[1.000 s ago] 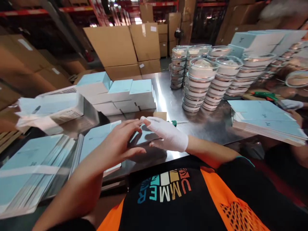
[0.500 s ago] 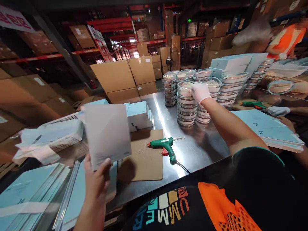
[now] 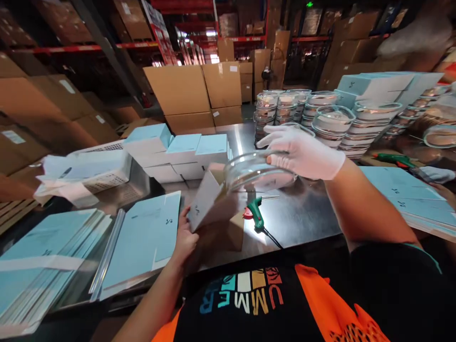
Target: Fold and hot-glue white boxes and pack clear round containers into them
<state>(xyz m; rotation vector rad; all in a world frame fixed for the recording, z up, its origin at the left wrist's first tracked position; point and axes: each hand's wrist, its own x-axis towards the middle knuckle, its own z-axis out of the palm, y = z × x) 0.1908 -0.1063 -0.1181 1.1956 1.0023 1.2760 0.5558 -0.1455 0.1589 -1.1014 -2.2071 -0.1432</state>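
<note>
Currently, from where I am standing, the gloved right hand [image 3: 299, 148] is gripping a glass dish [image 3: 251, 175] by its right rim, fingers partly spread, probably keeping its left side unobstructed. The bare left hand [image 3: 185, 238] is pinching a tilted white carton [image 3: 204, 204] at its lower left edge, seemingly leaving the mouth clear; the dish is overlapping that mouth, contact uncertain. Nearer, a glue gun [image 3: 258, 216] is resting by a cardboard sheet [image 3: 235, 232], presumably for easy reach. Far right, dish stacks [image 3: 332, 124] are standing, likely saving space.

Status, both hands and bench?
Left hand: gripping box. Gloved right hand: holding clear round glassware beside box. Green glue gun close by, partly hidden.
</note>
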